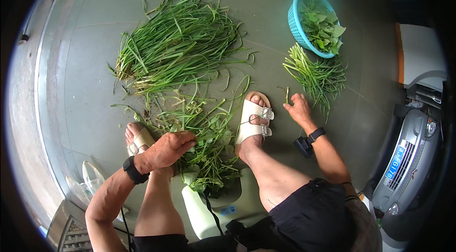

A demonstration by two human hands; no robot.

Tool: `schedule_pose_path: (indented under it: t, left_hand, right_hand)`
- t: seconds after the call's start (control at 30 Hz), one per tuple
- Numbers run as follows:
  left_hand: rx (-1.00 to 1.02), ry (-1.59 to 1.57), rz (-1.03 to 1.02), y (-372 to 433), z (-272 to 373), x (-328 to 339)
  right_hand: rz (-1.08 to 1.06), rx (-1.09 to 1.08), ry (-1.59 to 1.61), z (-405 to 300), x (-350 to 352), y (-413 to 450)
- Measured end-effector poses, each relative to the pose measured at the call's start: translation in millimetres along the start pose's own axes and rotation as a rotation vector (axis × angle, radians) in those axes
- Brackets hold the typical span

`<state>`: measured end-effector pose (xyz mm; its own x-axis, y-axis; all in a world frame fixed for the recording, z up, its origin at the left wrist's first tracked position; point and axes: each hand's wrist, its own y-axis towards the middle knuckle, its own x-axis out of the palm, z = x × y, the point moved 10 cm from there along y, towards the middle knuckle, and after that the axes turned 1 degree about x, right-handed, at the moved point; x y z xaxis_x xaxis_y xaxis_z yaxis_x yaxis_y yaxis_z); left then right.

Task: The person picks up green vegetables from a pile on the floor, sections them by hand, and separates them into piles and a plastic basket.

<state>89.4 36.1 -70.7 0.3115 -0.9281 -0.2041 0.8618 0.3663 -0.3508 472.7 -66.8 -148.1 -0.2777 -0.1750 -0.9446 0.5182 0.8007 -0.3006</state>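
My left hand [172, 148] is over the loose trimmings [213, 141] between my feet, its fingers curled together; whether they hold a strand I cannot tell. My right hand [298, 109] has a short stalk [287, 96] upright at its thumb and fingers, just left of a neat bunch of slim green stems with pale ends [310, 74]. A large heap of long, grass-like leafy greens [181, 43] lies on the floor ahead, its root ends toward the lower left. Behind the bunch, a blue plastic basket [299, 26] tilts with broad green leaves [322, 31] in it.
A pale green plastic thing [199, 213] stands between my legs under the trimmings. My sandalled feet flank the trimmings. A clear plastic bag [87, 182] lies at lower left, near a slatted metal piece [74, 236]. A silver car front [406, 166] is at the right.
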Motion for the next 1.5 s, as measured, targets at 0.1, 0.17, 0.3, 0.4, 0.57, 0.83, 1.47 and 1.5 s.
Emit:
schedule_pose_path:
  t: [0.1,0.17,0.3,0.4,0.57,0.83,1.47,1.5]
  left_hand:
    - [0.001,0.053,-0.027,-1,-14,6]
    - [-0.038,0.096,-0.05,0,-25,10]
    - [0.059,0.705,0.164,-5,-7,-7]
    - [0.164,0.552,0.284,6,26,-23]
    - [0.352,0.267,0.359,9,81,-41]
    - [0.136,-0.27,0.269,1,47,-34]
    - [0.176,-0.203,0.286,-12,42,-31]
    - [0.172,-0.204,0.284,-12,43,-31]
  right_hand:
    - [0.015,-0.038,0.017,2,13,-1]
    - [-0.008,-0.116,0.223,0,14,7]
    - [-0.551,0.026,0.853,-82,8,1]
    - [-0.765,-0.115,0.807,-160,-27,-21]
    - [-1.175,-0.268,0.763,-267,-45,-76]
    - [-1.416,-0.149,0.777,-306,-40,-111]
    - [-1.474,-0.023,0.989,-306,-26,-122]
    - [-1.477,-0.021,0.99,-307,-26,-122]
